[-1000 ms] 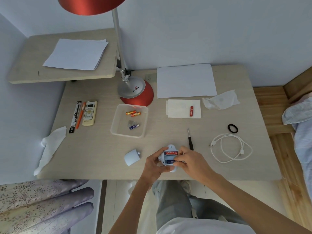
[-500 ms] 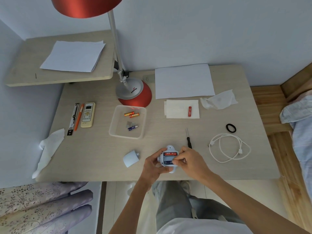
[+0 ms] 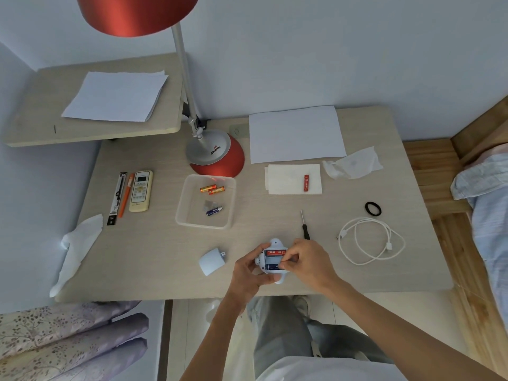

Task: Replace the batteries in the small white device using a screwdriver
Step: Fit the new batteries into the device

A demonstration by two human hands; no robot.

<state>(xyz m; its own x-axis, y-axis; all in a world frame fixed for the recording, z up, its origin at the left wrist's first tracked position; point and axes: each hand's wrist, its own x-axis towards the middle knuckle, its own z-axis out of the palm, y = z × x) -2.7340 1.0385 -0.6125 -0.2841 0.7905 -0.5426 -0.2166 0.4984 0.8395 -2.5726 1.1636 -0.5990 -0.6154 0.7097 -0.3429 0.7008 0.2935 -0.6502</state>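
White device (image 3: 270, 244) only partly visible: both hands cover its left side, lower edge and right end, so its full outline cannot be made out. It is held just above the near edge of the counter (image 3: 154, 259), in front of the person, back facing up, battery compartment open. Upper slot holds a red battery (image 3: 275, 253); lower slot holds a blue battery (image 3: 271, 267), its right end hidden under the right hand's fingers. The middle of the compartment looks dark, its detail too small to read. Left hand (image 3: 247, 272) grips the device, fingers curled round its left side. Right hand (image 3: 309, 261) has thumb and forefinger pinched together on the right end of the blue battery. The near end of the screwdriver (image 3: 304, 225) meets the right hand's knuckles; whether they touch is unclear. Its tip points away. Detached white cover (image 3: 211, 262) lies on the counter just left of the left hand. Clear tray (image 3: 180, 207) farther back holds two orange batteries (image 3: 212, 189) and a loose blue cell (image 3: 214, 210); a greyish scrap beside that cell cannot be identified. A spare red cell (image 3: 306, 182) lies on a folded tissue (image 3: 286, 178). Red lamp shade (image 3: 137, 15) cut off by the top edge.
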